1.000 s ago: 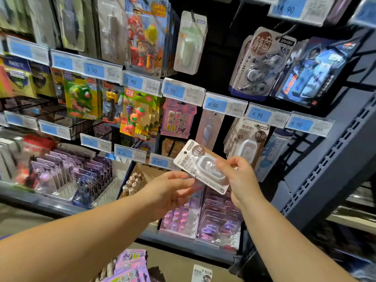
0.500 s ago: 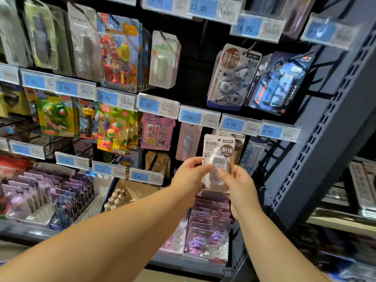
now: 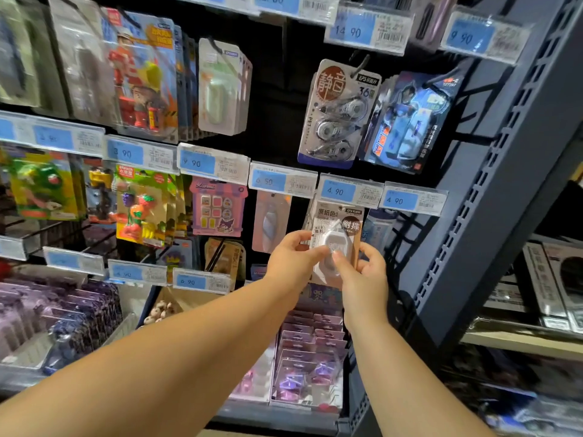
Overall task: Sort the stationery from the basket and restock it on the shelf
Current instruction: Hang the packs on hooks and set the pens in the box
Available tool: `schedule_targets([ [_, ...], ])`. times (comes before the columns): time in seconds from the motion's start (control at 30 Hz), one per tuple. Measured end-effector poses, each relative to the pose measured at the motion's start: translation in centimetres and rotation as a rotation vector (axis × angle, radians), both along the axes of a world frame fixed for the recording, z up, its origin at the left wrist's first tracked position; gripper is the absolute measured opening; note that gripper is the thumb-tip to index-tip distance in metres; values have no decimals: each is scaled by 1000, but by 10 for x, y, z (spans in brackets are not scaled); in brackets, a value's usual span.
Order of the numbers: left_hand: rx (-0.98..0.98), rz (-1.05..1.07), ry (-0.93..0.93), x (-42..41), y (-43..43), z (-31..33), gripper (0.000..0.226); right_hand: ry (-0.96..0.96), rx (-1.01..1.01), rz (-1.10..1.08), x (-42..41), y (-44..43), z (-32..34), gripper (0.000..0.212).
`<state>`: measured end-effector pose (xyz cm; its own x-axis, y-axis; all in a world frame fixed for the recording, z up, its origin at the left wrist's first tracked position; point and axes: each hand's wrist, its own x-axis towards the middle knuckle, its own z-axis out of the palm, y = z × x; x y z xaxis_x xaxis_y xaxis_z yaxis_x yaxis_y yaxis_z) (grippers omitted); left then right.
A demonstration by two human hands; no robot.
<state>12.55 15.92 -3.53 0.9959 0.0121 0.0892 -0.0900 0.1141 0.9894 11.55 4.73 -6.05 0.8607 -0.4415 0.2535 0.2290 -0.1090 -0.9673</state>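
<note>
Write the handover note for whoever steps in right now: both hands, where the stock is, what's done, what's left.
Left hand: pinches the left edge of the white-and-brown carded correction-tape blister pack.
Right hand: grips its right edge, thumb on the clear blister.
Pack: upright, just under the blue 4.90 price tag directly above it, against the row hanging there; whether it is on the hook cannot be told.
Done: pack brought to what looks like its slot.
Left: seat it on the hook, release, restock the rest; basket out of view.
</note>
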Motion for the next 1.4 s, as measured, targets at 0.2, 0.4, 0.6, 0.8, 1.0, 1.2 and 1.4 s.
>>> schedule_targets([
  [0.2,53,34,-13,8,-3,-1,39,-13,38,-41,6,2,0,42],
  [0.4,275,154,-44,22,-7,3,42,35,-31,-121,17,3,5,38],
  [0.6,420,224,-113,26,-6,-7,32,142,-142,-171,21,1,-3,35],
  [0.8,464,188,-102,3,13,-62,28,183,-488,-108,2,2,-30,22],
  [1.0,585,-57,103,-50,56,-171,24,579,-955,385,-32,21,-102,20],
  [1.2,1061,-418,332,-108,119,-271,30,1153,-1206,885,-46,47,-186,32],
  [1.4,1392,-512,163,-131,161,-322,90,1460,-949,621,-106,35,-343,45],
])
